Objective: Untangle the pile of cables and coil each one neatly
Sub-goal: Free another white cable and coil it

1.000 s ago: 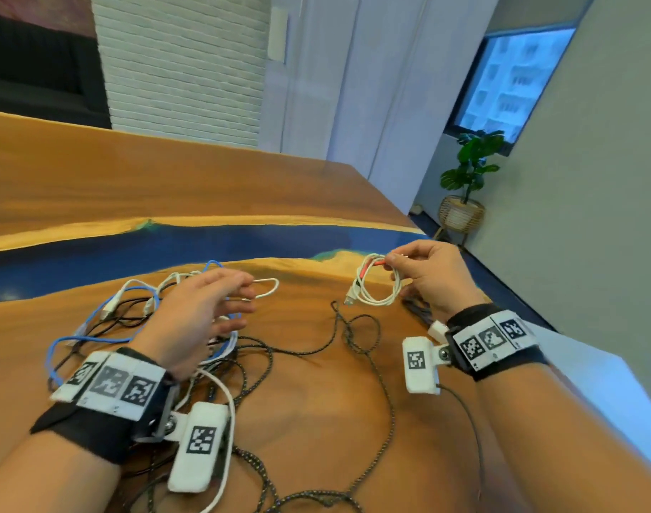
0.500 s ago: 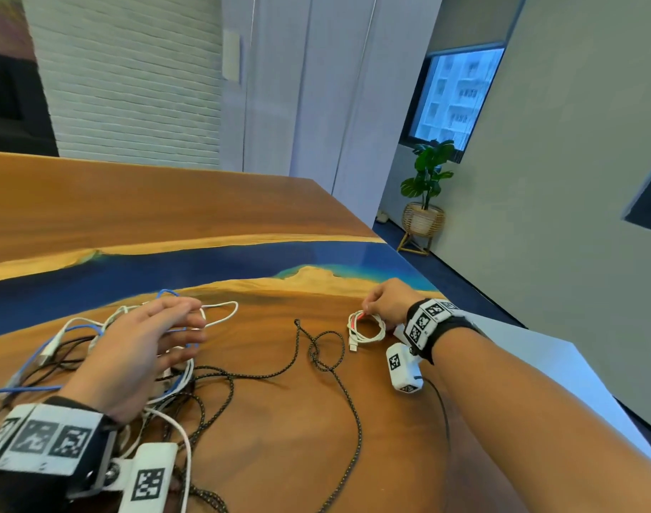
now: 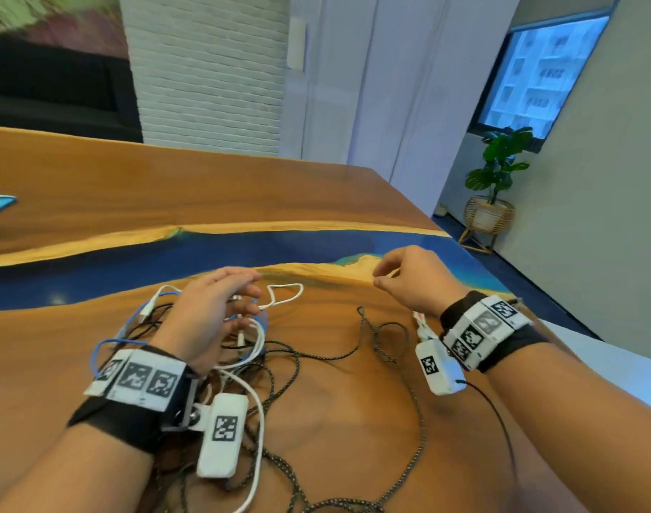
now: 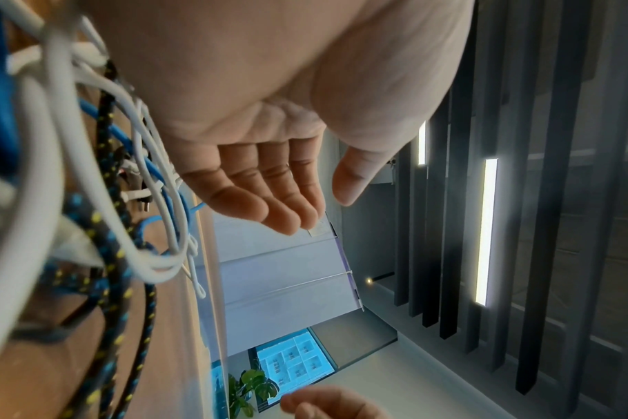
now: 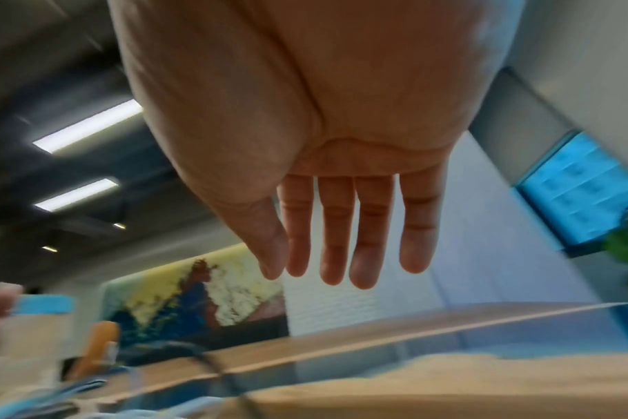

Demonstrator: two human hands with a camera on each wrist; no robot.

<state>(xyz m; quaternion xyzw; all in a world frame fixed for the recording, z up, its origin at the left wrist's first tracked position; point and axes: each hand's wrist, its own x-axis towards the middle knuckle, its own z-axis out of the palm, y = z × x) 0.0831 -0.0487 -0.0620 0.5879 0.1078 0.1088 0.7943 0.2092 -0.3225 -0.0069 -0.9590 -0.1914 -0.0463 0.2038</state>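
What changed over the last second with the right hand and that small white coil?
The right hand set the coiled white cable down on the table, let go, and now hovers open, moving back toward the tangled pile. The left hand stayed open over the pile.

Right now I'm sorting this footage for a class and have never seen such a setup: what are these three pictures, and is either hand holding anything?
No machine here: a person wears cameras on the head and on both wrists, strapped on with marker-printed bands. The head view looks down at a wooden table with a blue band. The other two views look along each palm. The left hand hovers open over a tangle: a blue cable, a white cable and a black braided cable. The right hand is empty, its fingers straight. A small white coil peeks out beside that wrist.
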